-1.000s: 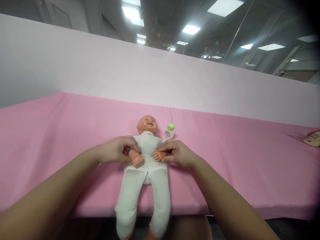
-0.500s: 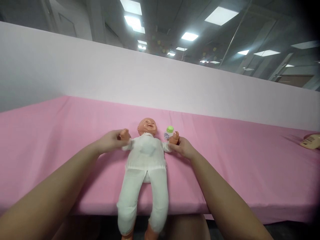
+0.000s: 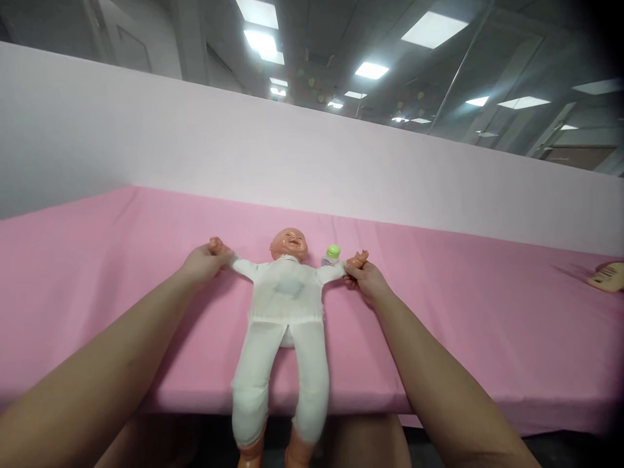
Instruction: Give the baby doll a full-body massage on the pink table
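Note:
A baby doll [image 3: 287, 292] with a plastic head and a white cloth body lies on its back, its legs hanging over the front edge of the pink-covered table [image 3: 463, 325]. My left hand [image 3: 205, 262] is closed round the doll's arm on the left, near its wrist. On the other side, my right hand [image 3: 366, 281] pinches the other arm just below the plastic hand. Both doll arms are stretched out sideways. Just behind the arm on the right stands a small white bottle [image 3: 330, 256] with a green cap, its lower part hidden by that arm.
A white partition wall [image 3: 312, 156] rises behind the table, with glass panels above it that show ceiling lights. A cream-coloured object [image 3: 607, 277] with dark marks lies at the far right edge. My knees are under the table's front edge.
Both hands have moved outward, drawing the doll's arms from bent near its body to stretched out sideways. The arm on the right now covers more of the bottle.

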A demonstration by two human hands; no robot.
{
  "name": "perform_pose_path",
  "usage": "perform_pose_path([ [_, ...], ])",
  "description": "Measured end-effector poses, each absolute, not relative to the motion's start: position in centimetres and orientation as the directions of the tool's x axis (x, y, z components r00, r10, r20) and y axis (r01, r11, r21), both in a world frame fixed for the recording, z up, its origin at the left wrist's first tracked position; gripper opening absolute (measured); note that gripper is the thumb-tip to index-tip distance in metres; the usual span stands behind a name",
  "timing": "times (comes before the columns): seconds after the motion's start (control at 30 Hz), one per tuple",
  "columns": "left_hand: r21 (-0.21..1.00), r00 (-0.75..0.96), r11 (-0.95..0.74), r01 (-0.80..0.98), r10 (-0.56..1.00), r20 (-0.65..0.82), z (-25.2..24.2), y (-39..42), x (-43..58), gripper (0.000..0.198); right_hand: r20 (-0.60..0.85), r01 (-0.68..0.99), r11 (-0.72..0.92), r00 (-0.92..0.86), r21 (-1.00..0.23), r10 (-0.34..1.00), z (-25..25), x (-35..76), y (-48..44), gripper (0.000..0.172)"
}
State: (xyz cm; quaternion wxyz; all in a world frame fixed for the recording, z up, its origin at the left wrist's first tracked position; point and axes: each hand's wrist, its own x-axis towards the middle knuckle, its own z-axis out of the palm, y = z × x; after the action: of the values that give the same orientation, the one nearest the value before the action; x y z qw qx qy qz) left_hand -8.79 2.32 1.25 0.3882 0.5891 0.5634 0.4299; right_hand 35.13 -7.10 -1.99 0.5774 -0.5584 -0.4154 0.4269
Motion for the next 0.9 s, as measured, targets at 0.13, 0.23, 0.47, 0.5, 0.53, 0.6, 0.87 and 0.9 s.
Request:
perform_pose_path([
  [0.13, 0.953, -0.082, -0.073, 0.295, 0.992, 0.101, 0.5, 2.9, -8.7, 0.049, 0.034, -0.053, 0.055, 0.339, -0.997, 0.940, -2.1, 34.9, -6.8, 0.049],
  [0.23, 0.949, -0.101, -0.052, 0.310, 0.991, 0.088, 0.2, 3.0, -8.4, 0.046, 0.034, -0.070, 0.061, 0.341, -0.996, 0.939, -2.1, 34.5, -6.9, 0.048],
  [0.47, 0.844, -0.214, 0.027, 0.535, 0.971, 0.105, 0.7, 3.0, -9.3, 0.061, -0.008, -0.067, 0.012, 0.279, -0.998, 0.960, -2.0, 35.0, -7.3, 0.041],
  [0.5, 0.825, -0.212, 0.037, 0.564, 0.972, 0.102, 0.9, 3.0, -9.5, 0.069, -0.020, -0.056, -0.005, 0.277, -0.998, 0.961, -2.0, 35.1, -7.3, 0.040],
  [0.53, 0.798, -0.202, 0.042, 0.601, 0.974, 0.101, 1.0, 3.0, -9.7, 0.075, -0.032, -0.045, -0.021, 0.277, -0.999, 0.960, -2.0, 35.3, -7.3, 0.040],
  [0.6, 0.696, -0.190, 0.050, 0.717, 0.974, 0.126, 1.3, 2.7, -9.5, 0.080, -0.052, -0.025, -0.047, 0.279, -0.999, 0.959, -2.0, 35.5, -7.3, 0.041],
  [0.87, 0.181, 0.391, -0.591, 0.786, 0.703, 0.594, 0.5, -4.1, -2.8, 0.042, -0.073, 0.049, -0.092, 0.310, -0.995, 0.948, -2.0, 35.7, -7.3, 0.038],
  [0.9, 0.139, 0.496, -0.697, 0.703, 0.622, 0.606, 0.2, -4.9, -2.3, 0.039, -0.074, 0.063, -0.099, 0.313, -0.993, 0.947, -2.1, 35.7, -7.2, 0.036],
])
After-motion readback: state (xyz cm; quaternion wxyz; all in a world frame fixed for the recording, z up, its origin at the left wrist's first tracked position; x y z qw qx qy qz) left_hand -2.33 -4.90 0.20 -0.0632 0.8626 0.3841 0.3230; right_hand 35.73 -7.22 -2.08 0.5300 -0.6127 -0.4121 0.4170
